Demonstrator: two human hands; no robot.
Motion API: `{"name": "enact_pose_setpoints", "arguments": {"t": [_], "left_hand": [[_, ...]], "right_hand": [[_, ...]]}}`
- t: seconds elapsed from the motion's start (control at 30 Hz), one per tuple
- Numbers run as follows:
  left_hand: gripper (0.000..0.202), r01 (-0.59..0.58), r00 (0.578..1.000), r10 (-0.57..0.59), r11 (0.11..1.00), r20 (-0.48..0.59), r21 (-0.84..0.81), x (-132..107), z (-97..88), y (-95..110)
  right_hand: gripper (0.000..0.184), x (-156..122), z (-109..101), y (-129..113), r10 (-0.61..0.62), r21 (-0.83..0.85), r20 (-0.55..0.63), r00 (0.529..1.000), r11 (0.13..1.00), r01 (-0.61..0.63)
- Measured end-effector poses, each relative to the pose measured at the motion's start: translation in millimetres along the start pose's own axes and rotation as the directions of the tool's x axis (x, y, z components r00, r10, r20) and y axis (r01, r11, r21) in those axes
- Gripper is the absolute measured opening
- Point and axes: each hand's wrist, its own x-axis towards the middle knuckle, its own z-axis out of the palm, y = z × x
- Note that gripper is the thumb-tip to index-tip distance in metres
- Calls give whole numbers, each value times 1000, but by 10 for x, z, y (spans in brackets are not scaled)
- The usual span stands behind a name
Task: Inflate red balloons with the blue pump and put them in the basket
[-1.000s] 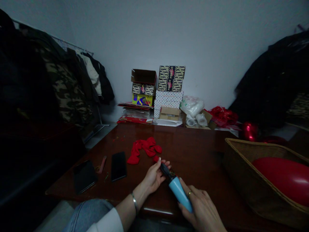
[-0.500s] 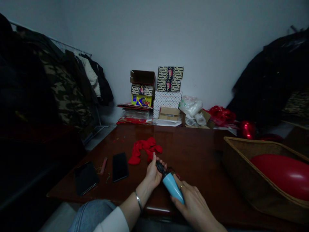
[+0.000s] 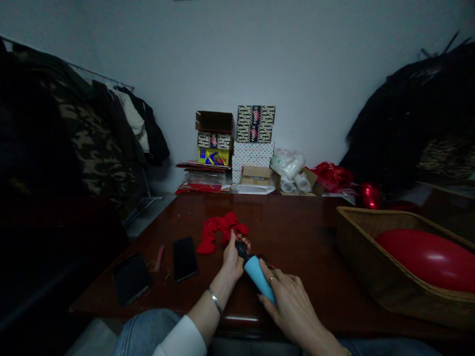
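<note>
Over the near part of the table, my right hand (image 3: 291, 304) is wrapped around the light blue body of a hand pump (image 3: 259, 278). The pump slants up and left towards its black nozzle end. My left hand (image 3: 233, 254) is closed around that black end, thumb pointing up. Whether anything else sits in the left palm is hidden. Just beyond the left hand lies a limp red bunch (image 3: 221, 231), soft-looking, perhaps uninflated balloons. Some small dark and reddish strands (image 3: 267, 263) show on the table behind the pump.
Left of my hands lie a black phone (image 3: 184, 259), a dark tablet-like slab (image 3: 132, 278) and a small pink stick (image 3: 159, 258). A wicker basket (image 3: 356, 242) with an inflated red balloon (image 3: 426, 257) stands at the right. Stacked boxes (image 3: 254, 153) are behind the table.
The view has turned slightly to the right. Both hands and the pump sit a little further left in the picture, with the same grips.
</note>
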Motion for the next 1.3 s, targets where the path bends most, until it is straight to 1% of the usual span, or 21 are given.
{"name": "enact_pose_setpoints", "arguments": {"t": [0.13,0.27,0.4,0.53,0.67,0.77,0.83,0.97,1.1,1.3], "left_hand": [[29,-64,998,65,997,-19,44,35,-46,-27],[30,-108,992,111,993,-61,58,93,-107,-13],[29,-133,989,134,991,-59,31,143,-136,95],[29,-150,987,150,989,-63,6,176,-148,224],[30,-124,991,123,992,-46,-28,162,-126,269],[33,-67,998,68,995,10,-67,126,-90,259],[32,-56,998,58,996,38,-74,109,-75,251],[22,-75,995,78,996,61,-54,116,-95,252],[20,-82,994,86,995,66,-57,129,-141,249],[20,-66,996,70,995,50,-71,111,-167,162]], "right_hand": [[65,-12,52,-9,1,-3,-19,1000,1000,-1],[64,-105,109,7,-34,-57,-51,998,998,31],[65,-261,117,85,-84,-103,-102,991,992,73],[69,-421,104,229,-155,-139,-143,977,981,136],[75,-544,91,360,-220,-156,-176,959,969,194],[77,-594,83,403,-239,-180,-219,946,963,201],[78,-605,75,408,-246,-186,-233,941,961,205],[74,-586,63,383,-244,-158,-207,947,964,214],[72,-546,56,325,-226,-112,-173,959,972,208],[67,-471,23,211,-141,-78,-91,986,988,134]]}}
